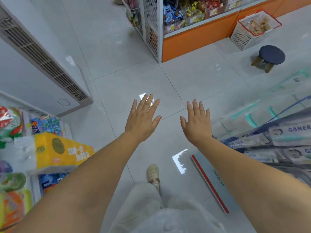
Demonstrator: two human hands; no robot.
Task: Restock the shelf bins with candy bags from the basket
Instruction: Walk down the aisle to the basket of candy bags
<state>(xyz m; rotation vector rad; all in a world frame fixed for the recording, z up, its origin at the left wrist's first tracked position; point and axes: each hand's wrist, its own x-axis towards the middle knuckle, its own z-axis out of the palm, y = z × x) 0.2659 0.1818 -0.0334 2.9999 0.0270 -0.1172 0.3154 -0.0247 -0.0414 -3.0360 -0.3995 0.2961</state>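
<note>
My left hand (pixel 143 118) and my right hand (pixel 196 121) are stretched out side by side over the grey floor, fingers straight, palms down, holding nothing. Far off at the upper right a white basket with a red rim (pixel 244 36) stands on the floor, filled with brownish candy bags (pixel 257 25). To its left, the orange-based shelf (pixel 193 39) carries bins of wrapped sweets (pixel 183 15). Both hands are well away from the basket and the bins.
A small dark round stool (pixel 271 56) stands in front of the basket. Packs of tissue (pixel 55 150) fill shelves at the left, boxed goods (pixel 286 140) at the right. A tall white air conditioner (pixel 42 52) stands at the upper left. My shoe (pixel 153 174) is below.
</note>
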